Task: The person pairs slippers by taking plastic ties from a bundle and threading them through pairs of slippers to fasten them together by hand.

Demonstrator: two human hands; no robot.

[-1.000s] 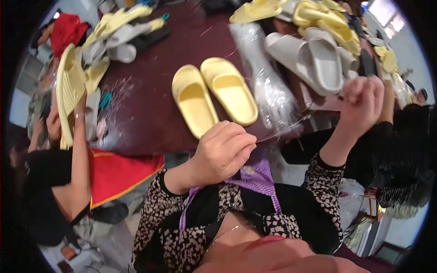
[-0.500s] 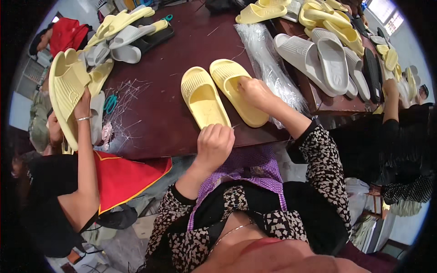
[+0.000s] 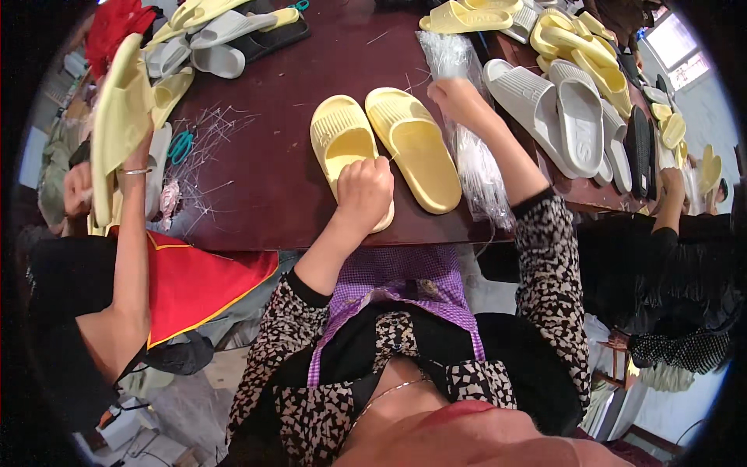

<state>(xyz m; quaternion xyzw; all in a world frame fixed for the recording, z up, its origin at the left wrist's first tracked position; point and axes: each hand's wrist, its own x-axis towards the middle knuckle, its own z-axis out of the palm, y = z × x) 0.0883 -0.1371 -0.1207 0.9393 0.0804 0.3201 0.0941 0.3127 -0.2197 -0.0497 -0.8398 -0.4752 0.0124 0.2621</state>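
Observation:
Two yellow slide slippers lie side by side on the dark red table, toes pointing away from me. Over the footbed of the left slipper is my left hand, its fingers curled closed; whatever they may pinch is hidden. The right slipper lies untouched, its whole footbed showing. Beyond its right side, my right hand is closed above a bundle of clear plastic strands. I cannot make out what, if anything, sits between its fingertips.
Grey slippers and yellow slippers crowd the right side. At left, a co-worker's hand holds a yellow slipper. Teal scissors lie beside loose strands. More grey slippers are piled at far left.
My right hand has left the right slipper and moved up and right to the strand bundle. My left hand has shifted from the left slipper's heel toward its middle.

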